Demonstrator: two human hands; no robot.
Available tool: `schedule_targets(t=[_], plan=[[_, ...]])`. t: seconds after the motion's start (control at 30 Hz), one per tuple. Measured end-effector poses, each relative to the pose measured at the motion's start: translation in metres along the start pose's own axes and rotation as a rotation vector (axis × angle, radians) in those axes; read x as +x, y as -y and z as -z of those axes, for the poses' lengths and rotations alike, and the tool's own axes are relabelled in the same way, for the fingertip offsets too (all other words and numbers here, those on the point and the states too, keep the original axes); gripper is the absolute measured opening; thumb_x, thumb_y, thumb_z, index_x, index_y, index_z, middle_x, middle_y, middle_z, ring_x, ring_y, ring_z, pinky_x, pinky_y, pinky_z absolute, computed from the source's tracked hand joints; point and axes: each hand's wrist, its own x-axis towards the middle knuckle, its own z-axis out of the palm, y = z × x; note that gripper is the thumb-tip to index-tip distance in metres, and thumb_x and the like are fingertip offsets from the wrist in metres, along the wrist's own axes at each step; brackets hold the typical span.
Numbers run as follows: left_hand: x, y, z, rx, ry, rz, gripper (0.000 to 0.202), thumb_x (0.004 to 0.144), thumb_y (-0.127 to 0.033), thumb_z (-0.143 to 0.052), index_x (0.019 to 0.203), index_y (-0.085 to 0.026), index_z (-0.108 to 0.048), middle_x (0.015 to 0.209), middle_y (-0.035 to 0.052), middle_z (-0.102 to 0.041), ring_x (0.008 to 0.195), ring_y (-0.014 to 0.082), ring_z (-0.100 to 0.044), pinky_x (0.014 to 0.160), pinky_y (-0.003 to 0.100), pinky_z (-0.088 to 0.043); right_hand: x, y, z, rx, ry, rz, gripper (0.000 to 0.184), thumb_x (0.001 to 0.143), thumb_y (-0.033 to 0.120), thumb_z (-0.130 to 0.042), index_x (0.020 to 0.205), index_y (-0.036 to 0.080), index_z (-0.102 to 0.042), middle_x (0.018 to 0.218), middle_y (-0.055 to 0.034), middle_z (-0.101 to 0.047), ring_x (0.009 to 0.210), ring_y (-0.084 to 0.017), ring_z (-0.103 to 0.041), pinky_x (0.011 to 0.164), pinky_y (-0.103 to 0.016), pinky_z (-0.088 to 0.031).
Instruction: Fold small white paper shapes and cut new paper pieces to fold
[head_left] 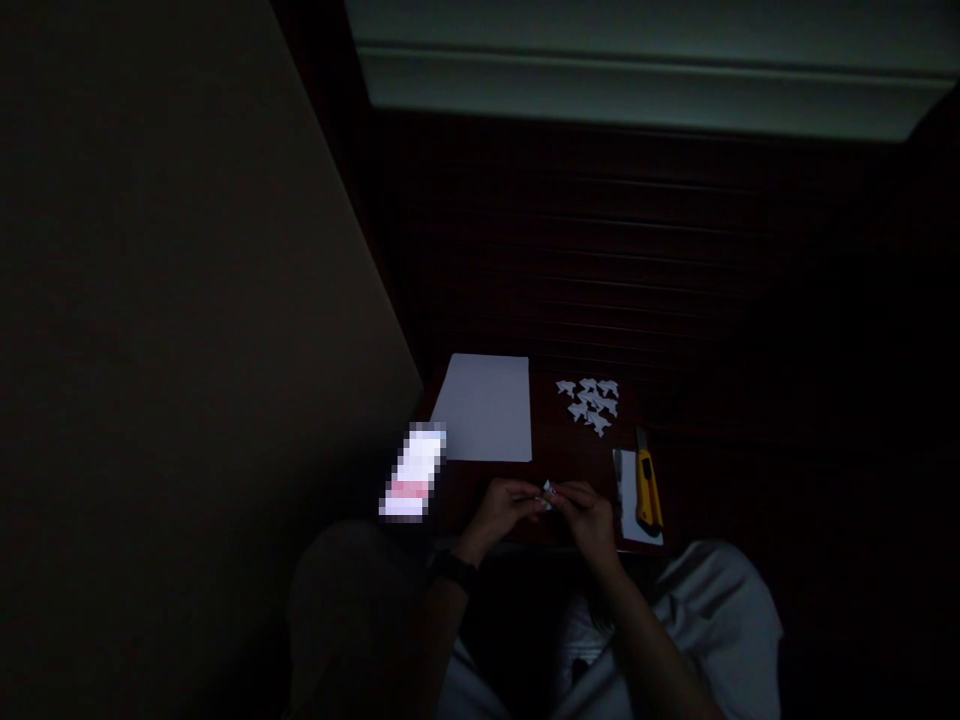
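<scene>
In dim light my left hand and my right hand meet over the near edge of a small dark table. Both pinch a tiny piece of folded white paper between their fingertips. A dark watch sits on my left wrist. Beyond my hands a sheet of white paper lies flat. To its right sits a cluster of several small folded white paper shapes.
A yellow utility knife rests on a strip of white paper at the table's right edge. A blurred bright object lies at the table's left edge. A plain wall rises on the left, dark panelling stands behind the table.
</scene>
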Motion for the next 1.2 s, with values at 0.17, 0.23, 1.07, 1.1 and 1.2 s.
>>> schedule_targets(t=[0.17,0.23,1.07,1.1,1.2], plan=[[0.002,0.005,-0.005,0.010,-0.048,0.011,0.028,0.064,-0.032,-0.071,0.081,-0.010,-0.071,0.073,0.0078,-0.069,0.061,0.0150,-0.062,0.059,0.026,-0.051,-0.002,-0.004,-0.002,-0.020,-0.039,-0.016,0.017,0.076,0.031,-0.063,0.090,0.024,-0.071,0.090,-0.0040,-0.068,0.084,-0.019,-0.062,0.077,-0.031,-0.048],[0.002,0.004,-0.007,0.009,-0.080,0.005,0.028,0.065,-0.033,-0.071,0.081,-0.009,-0.071,0.073,0.0076,-0.069,0.060,0.0144,-0.061,0.058,0.026,-0.051,-0.002,-0.003,-0.001,-0.039,-0.011,0.001,0.019,0.079,0.031,-0.060,0.094,0.025,-0.070,0.091,-0.0040,-0.067,0.086,-0.019,-0.061,0.078,-0.031,-0.048],[0.002,0.002,-0.009,-0.059,-0.140,0.011,0.028,0.067,-0.035,-0.070,0.079,-0.009,-0.070,0.071,0.0079,-0.069,0.062,0.0157,-0.063,0.061,0.028,-0.052,0.000,0.002,0.007,-0.167,0.122,0.140,0.030,0.089,0.028,-0.043,0.112,0.024,-0.062,0.101,-0.0074,-0.063,0.092,-0.020,-0.058,0.082,-0.032,-0.045],[0.002,0.002,-0.009,-0.068,-0.148,0.008,0.029,0.067,-0.035,-0.070,0.080,-0.010,-0.070,0.071,0.0078,-0.069,0.062,0.0157,-0.063,0.062,0.028,-0.052,0.001,0.002,0.008,-0.162,0.127,0.134,0.029,0.089,0.028,-0.043,0.111,0.024,-0.062,0.102,-0.0072,-0.063,0.093,-0.020,-0.058,0.082,-0.032,-0.045],[0.002,0.002,-0.009,-0.085,-0.138,0.007,0.031,0.067,-0.035,-0.070,0.084,-0.010,-0.069,0.074,0.0085,-0.069,0.063,0.0159,-0.063,0.061,0.028,-0.053,0.003,-0.001,0.013,-0.156,0.135,0.101,0.028,0.089,0.030,-0.045,0.108,0.025,-0.064,0.099,-0.0066,-0.064,0.093,-0.020,-0.058,0.083,-0.033,-0.045]])
